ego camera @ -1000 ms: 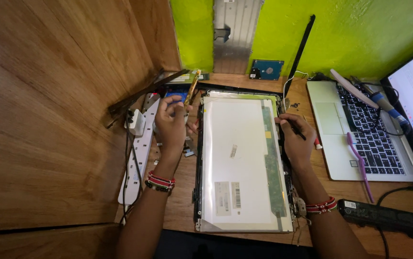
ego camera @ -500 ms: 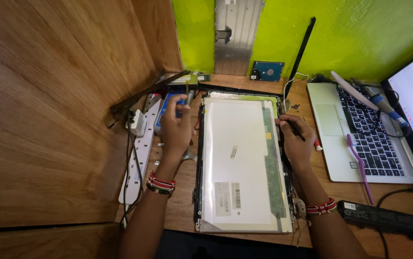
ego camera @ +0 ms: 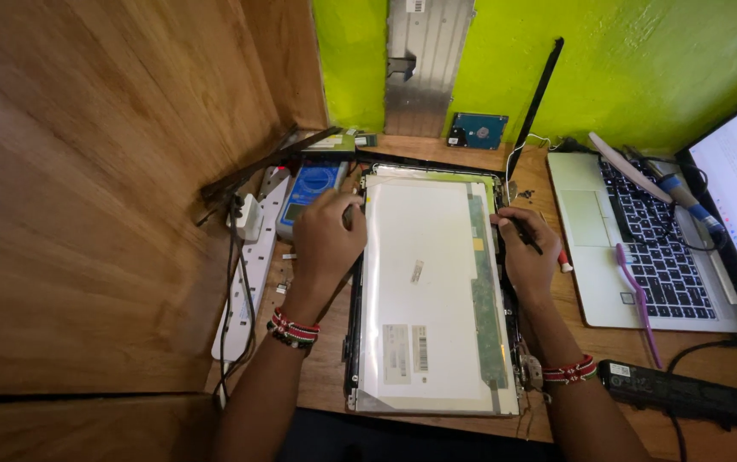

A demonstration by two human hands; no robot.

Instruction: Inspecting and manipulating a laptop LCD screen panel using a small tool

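A: The fingers (ego camera: 344, 216) of the left hand (ego camera: 327, 241) curl over the left edge of the screen panel (ego camera: 424, 291), closed on that edge near its upper corner. Why there?

B: Judging by the pose, the hand steadies the panel. The panel lies face down in its dark frame (ego camera: 353, 342), in the middle of the wooden surface (ego camera: 321, 368), so a grip at the edge would keep it from sliding.

A: And the right hand (ego camera: 526, 257)?

B: Its fingers are closed around a thin dark tool (ego camera: 524, 237), held like a pen. The tip rests at the panel's right edge, beside the long green circuit strip (ego camera: 484, 291).

A: What surrounds the work?

B: To the left, just beside the left hand, sit a blue meter (ego camera: 310, 190) and a white power strip (ego camera: 248, 274) with a plug in it. To the right, well apart, an open silver laptop (ego camera: 633, 248) carries a purple toothbrush (ego camera: 638, 295) across its keys. A hard drive (ego camera: 477, 131) leans against the green wall (ego camera: 642, 60). A black battery pack (ego camera: 685, 393) lies near the right wrist.
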